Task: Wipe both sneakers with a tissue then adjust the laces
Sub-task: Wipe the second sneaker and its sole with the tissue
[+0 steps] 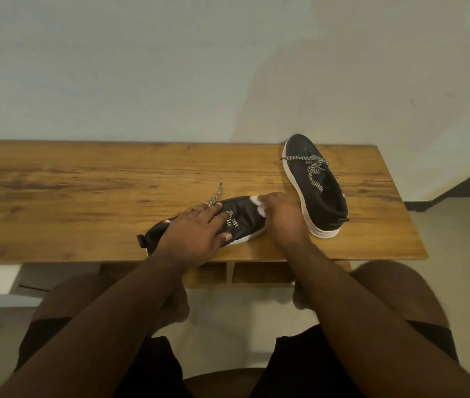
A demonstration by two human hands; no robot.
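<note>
A black sneaker [242, 218] with a white sole lies near the front edge of the wooden table [84, 196], its toe pointing right. My left hand [196, 231] grips it across the middle, thumb on the near side, fingers over the checkered laces. My right hand [281, 216] holds a white tissue [258, 205] pressed against the toe. One lace end [216, 193] trails onto the table behind it. The second black sneaker [314, 182] stands upright at the right, apart from both hands, toe toward the wall, laces loosely crossed.
The table ends at a plain wall behind and has its right edge [400, 202] just past the second sneaker. Open shelves [256, 272] sit below the front edge. My knees are under the table front. Bare wood stretches to the left.
</note>
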